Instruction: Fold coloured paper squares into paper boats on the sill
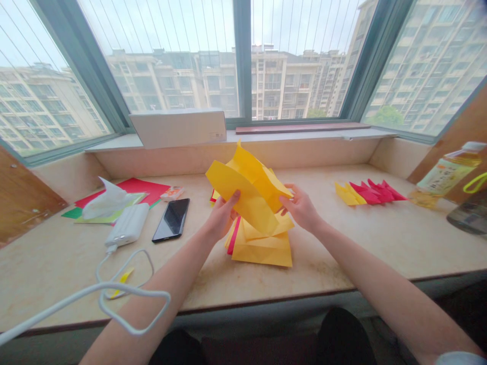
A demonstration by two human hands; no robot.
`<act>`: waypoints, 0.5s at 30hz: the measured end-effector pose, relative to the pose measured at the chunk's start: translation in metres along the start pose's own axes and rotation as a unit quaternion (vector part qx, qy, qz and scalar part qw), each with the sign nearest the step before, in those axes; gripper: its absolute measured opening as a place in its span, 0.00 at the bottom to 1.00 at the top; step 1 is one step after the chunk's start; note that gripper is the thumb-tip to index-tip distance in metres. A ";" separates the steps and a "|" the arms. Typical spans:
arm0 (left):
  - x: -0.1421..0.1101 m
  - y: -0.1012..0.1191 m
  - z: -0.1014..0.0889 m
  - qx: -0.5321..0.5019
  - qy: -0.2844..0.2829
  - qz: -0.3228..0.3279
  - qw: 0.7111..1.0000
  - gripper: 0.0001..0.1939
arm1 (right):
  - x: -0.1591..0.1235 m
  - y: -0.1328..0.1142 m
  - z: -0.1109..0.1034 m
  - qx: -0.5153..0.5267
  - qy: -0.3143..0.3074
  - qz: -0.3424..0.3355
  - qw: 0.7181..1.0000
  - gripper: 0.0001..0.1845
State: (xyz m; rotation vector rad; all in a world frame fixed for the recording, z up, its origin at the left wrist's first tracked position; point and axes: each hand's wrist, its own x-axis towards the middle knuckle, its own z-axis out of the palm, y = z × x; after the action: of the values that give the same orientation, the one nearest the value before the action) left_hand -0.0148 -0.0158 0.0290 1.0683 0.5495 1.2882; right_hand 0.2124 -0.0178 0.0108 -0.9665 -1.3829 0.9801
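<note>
Both my hands hold yellow paper (243,185) up above the counter, its creased sheets bent and spread apart. My left hand (223,215) pinches the paper's lower left edge, thumb on top. On the other side, my right hand (299,207) grips the right edge between thumb and fingers. Right below lies a stack of folded yellow paper (262,251), with a strip of red paper (234,237) showing at its left side. The raised paper hides part of that stack. How many sheets I hold, I cannot tell.
Left are a phone (171,219), a white power bank (128,224) with a cable (129,289), a tissue (104,200) and red paper (146,188). Folded yellow and red pieces (369,192) stand right, near a bottle (449,170). A white box (178,128) rests on the sill.
</note>
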 end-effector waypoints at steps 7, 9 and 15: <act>0.006 0.001 0.001 0.002 0.059 0.045 0.997 0.28 | -0.009 0.001 0.007 -0.084 -0.020 -0.063 0.994 0.21; 0.006 0.001 0.002 0.011 0.054 0.044 0.998 0.29 | -0.011 -0.004 0.008 -0.085 -0.027 -0.105 0.990 0.24; 0.001 0.001 0.010 0.011 0.043 0.013 0.999 0.26 | -0.018 -0.003 0.010 -0.101 -0.108 -0.112 0.983 0.23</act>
State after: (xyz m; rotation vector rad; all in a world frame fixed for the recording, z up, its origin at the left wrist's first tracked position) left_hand -0.0074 -0.0184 0.0347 1.0443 0.6181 1.3579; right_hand 0.2034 -0.0358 0.0075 -0.8465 -1.7584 0.8031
